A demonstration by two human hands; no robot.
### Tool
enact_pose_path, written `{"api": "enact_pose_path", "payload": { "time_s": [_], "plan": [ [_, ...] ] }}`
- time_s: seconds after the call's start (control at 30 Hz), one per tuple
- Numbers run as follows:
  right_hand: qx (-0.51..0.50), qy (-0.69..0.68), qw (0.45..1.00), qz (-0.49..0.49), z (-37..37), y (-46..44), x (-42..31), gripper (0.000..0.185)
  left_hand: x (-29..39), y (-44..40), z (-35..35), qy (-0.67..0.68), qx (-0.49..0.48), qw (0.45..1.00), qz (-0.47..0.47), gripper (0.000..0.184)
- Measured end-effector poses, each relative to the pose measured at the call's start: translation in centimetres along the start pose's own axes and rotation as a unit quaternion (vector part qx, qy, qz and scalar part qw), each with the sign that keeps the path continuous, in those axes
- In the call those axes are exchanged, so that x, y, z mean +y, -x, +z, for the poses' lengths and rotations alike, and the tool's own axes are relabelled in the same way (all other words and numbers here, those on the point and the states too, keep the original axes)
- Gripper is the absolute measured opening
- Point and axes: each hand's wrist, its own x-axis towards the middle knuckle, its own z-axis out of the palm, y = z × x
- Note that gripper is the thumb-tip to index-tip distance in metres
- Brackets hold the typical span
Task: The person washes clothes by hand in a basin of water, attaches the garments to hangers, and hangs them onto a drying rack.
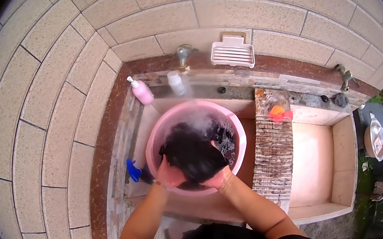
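Note:
A dark, wet piece of cloth [191,156] is bunched up between my two hands, over a pink basin [241,148] of dark, bubbly water. My left hand [172,175] grips its near left side, the fingers partly hidden beneath the fabric. On the near right side my right hand [217,177] is closed on the same cloth, its thumb along the edge. More dark fabric seems to lie in the water [223,136] behind it. Whether the cloth is a garment, I cannot tell.
Along the back stand a pink pump bottle [143,92], a white bottle [176,83] and a tap [184,55]. A blue-handled brush [134,170] lies left of the basin. To the right, a ridged washboard slab [274,159] holds an orange-red item [279,113], beside a second sink [312,159].

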Motion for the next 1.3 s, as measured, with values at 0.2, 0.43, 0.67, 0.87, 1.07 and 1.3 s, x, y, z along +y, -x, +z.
{"api": "enact_pose_path", "payload": {
  "time_s": [0.2,0.43,0.67,0.87,1.07,1.3],
  "plan": [
    [0.014,-0.948,-0.105,0.299,-0.2,0.8,-2.7,0.062,-1.7,-0.6,0.3,-0.188,0.022,0.963,0.19,0.058],
    [-0.213,-0.909,0.11,0.341,-1.9,0.9,-0.4,0.07,3.7,-2.5,6.8,-0.179,0.283,0.94,0.062,0.038],
    [-0.446,-0.645,0.556,0.276,1.8,-2.8,2.1,0.05,4.8,-5.5,4.0,-0.508,0.329,0.796,0.018,0.037],
    [-0.431,-0.742,0.432,0.278,6.0,-1.0,1.9,0.042,4.5,-4.1,5.4,-0.409,0.233,0.882,-0.01,0.028],
    [-0.241,-0.638,0.687,0.251,4.8,-3.8,6.3,0.061,6.9,-1.9,5.8,-0.446,0.305,0.829,0.145,0.019],
    [0.045,-0.203,0.899,0.386,3.1,-15.5,16.6,0.038,7.1,0.6,9.3,-0.505,0.356,0.751,0.233,0.019]
  ]
}}
